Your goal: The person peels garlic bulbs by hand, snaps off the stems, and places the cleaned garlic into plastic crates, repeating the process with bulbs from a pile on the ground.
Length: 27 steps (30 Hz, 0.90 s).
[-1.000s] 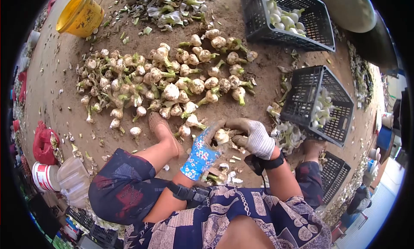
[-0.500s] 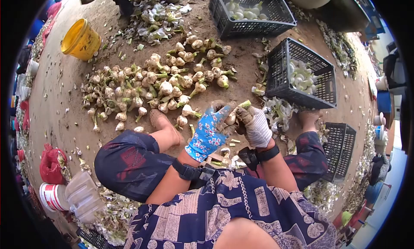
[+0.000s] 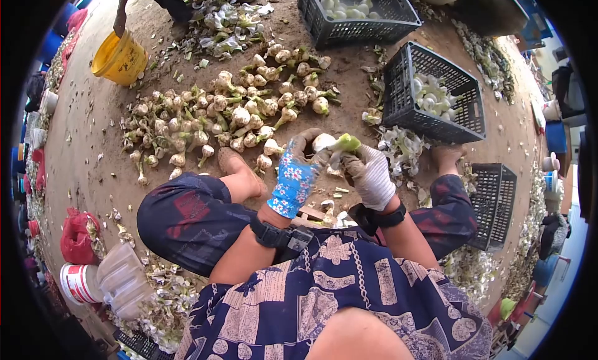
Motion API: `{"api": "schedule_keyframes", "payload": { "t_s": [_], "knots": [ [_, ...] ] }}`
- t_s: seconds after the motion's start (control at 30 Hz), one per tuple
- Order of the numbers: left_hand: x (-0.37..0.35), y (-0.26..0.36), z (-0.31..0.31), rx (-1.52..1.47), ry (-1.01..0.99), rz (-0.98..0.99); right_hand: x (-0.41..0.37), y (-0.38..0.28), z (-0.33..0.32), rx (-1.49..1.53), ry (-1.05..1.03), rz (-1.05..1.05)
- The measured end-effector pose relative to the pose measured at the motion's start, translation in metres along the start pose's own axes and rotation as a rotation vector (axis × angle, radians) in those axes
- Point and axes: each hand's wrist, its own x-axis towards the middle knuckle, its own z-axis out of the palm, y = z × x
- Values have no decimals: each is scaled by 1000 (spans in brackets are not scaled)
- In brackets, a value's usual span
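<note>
My left hand (image 3: 298, 173), in a blue flowered glove with dirty fingers, is closed around a garlic bulb (image 3: 323, 142). The bulb's top is white and smooth, and its green stem (image 3: 346, 144) points right. My right hand (image 3: 370, 176), in a dirty white glove, is closed at the stem and loose skin; its fingertips are partly hidden. Beyond my hands, a wide heap of unpeeled garlic bulbs (image 3: 240, 116) lies on the ground. Stem and skin scraps (image 3: 341, 190) lie below my hands.
Black crates (image 3: 434, 122) (image 3: 359, 33) holding white peeled garlic stand at the front right. Another black crate (image 3: 492, 204) is by my right knee. Peelings (image 3: 398, 149) lie beside the crates. Another person's hand (image 3: 119, 23) is at a yellow bucket (image 3: 118, 61).
The garlic bulb has turned and risen between my hands, now showing its white surface and spread green stem. Another person's hand has come to the yellow bucket's rim.
</note>
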Motion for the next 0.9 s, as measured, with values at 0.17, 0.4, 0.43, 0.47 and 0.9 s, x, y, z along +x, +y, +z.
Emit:
{"api": "schedule_keyframes", "payload": {
  "t_s": [0.17,0.4,0.43,0.47,0.9],
  "knots": [
    [-6,25,6,-937,-54,-352,1,-8,0,945,-187,467],
    [17,-39,4,-1478,-155,-668,5,-8,4,254,-288,-245],
    [16,-24,-1,-1354,-192,-625,-3,6,2,707,-81,314],
    [15,-6,-7,-1229,-235,-585,-5,17,-20,708,-78,322],
    [15,-25,7,-667,-113,-497,-1,14,25,-362,-110,-223]
  ]
}}
